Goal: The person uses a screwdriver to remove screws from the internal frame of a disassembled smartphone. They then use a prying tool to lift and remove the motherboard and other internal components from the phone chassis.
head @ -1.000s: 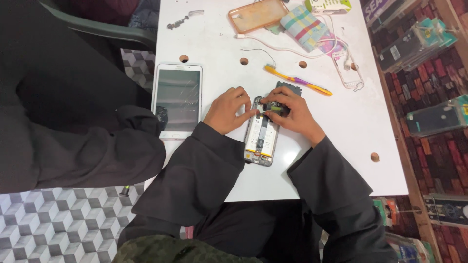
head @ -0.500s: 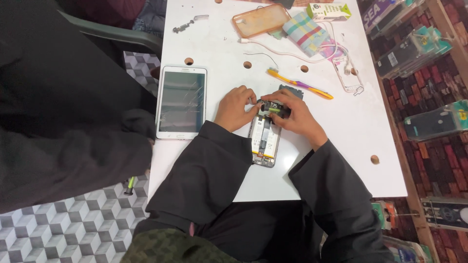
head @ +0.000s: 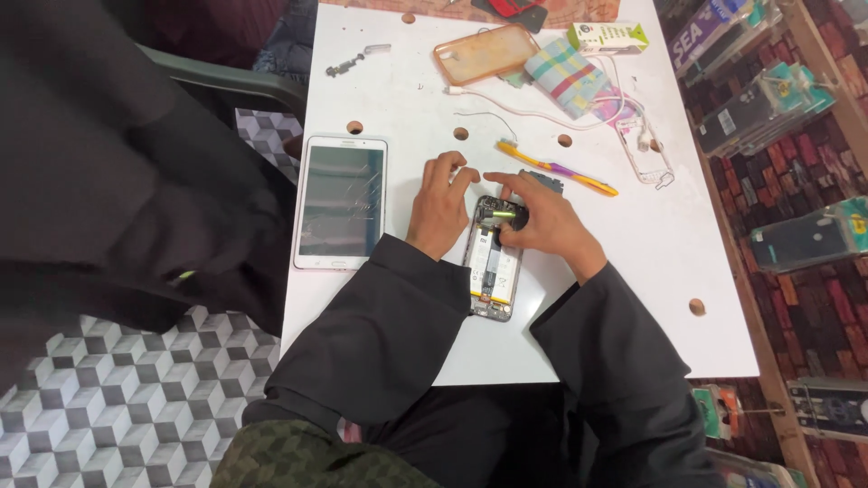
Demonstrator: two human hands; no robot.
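Phone repair shop: opened phone point(head: 493, 262) on table point(head: 633, 298), packaged accessories point(head: 768, 99) alongside.

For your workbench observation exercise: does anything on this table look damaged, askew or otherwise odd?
Yes. The smartphone under the left hand and right hand lies with its back cover off, battery and internals exposed. The white tablet beside it looks intact. Nothing is spilled.

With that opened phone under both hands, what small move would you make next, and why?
Probably press the tool tip down steadily: the right hand holds a small dark tool over the top of the opened phone, while the left hand steadies its edge on the white table.
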